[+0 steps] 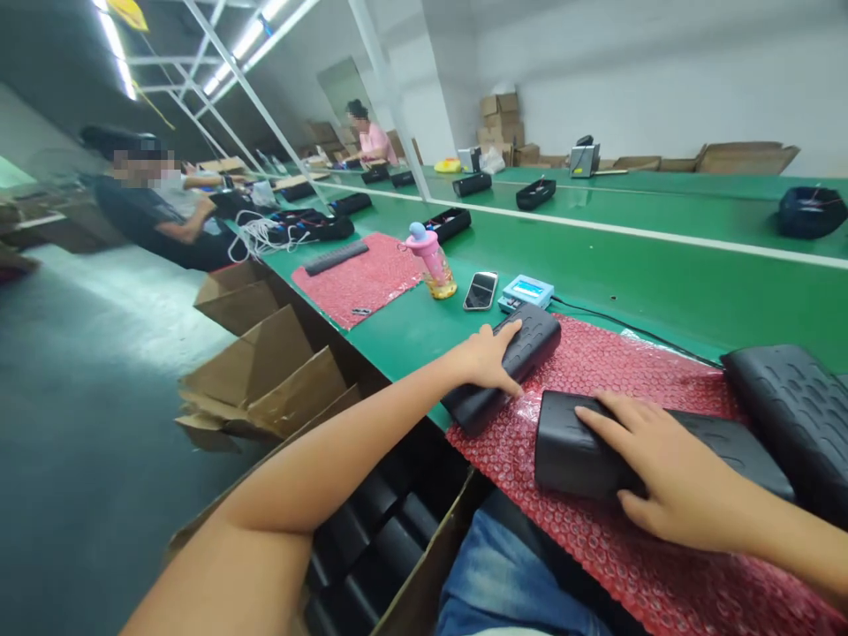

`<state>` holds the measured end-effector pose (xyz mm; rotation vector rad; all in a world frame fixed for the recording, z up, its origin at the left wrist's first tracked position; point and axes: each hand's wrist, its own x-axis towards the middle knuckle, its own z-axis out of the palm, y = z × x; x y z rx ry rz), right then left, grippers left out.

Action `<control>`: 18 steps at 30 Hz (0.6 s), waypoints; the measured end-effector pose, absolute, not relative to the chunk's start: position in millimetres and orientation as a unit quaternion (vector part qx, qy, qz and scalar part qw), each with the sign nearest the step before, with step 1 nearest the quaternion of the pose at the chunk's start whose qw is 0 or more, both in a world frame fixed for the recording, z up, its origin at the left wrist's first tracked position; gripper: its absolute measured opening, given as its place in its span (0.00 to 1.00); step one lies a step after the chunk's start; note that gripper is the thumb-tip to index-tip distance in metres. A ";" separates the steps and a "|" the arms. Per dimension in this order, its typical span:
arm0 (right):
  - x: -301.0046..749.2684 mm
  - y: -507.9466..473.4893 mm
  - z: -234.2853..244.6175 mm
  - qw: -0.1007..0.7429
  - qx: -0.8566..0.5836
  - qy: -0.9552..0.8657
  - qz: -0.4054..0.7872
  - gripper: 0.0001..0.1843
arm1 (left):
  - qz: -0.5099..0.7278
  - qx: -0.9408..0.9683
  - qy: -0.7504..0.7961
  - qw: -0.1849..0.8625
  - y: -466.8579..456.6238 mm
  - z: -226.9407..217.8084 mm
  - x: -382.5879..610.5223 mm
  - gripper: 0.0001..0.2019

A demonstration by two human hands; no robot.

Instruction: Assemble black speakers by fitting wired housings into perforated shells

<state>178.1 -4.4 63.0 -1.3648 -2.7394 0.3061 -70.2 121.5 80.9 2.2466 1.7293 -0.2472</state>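
Note:
My left hand point(488, 355) grips a long black plastic case point(538, 334) with a dimpled top, its fingers over the top and its thumb on the side. That case lies at the left edge of the red bubble wrap point(616, 358). My right hand point(662, 464) lies over a second black case point(566, 450), fingers across its top and thumb along the near side. The undersides of both cases are hidden. A third black case point(795, 402) with a dimpled surface rests at the far right. Behind the left case sits a light-blue device point(528, 291) with a lit screen and a black cable.
A phone point(480, 291) and a pink-lidded bottle point(434, 263) stand on the green bench point(662, 274). An open carton point(430, 565) below the edge holds several black cases. Other cartons point(258, 371) stand left. Two people point(165, 203) sit farther along; open black housings point(535, 193) lie across the bench.

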 end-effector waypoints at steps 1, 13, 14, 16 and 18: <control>176.5 -9.5 61.0 0.031 -0.442 -0.892 0.087 0.43 | -0.090 0.780 0.603 0.145 119.6 80.0 -70.9 0.60; 157.1 -32.9 22.4 0.208 -0.397 -0.866 -0.223 0.24 | 0.120 0.888 0.431 -0.105 124.2 94.6 -21.4 0.41; 156.2 -31.3 21.5 0.220 -0.393 -0.857 -0.252 0.22 | 0.155 0.872 0.458 -0.074 140.5 102.3 -8.1 0.42; 154.2 -27.4 19.2 0.247 -0.391 -0.837 -0.294 0.17 | 0.190 0.825 0.532 0.026 178.9 117.8 25.1 0.51; 150.7 -22.6 12.9 0.290 -0.391 -0.811 -0.325 0.14 | 0.173 0.794 0.578 0.071 217.1 128.4 64.2 0.50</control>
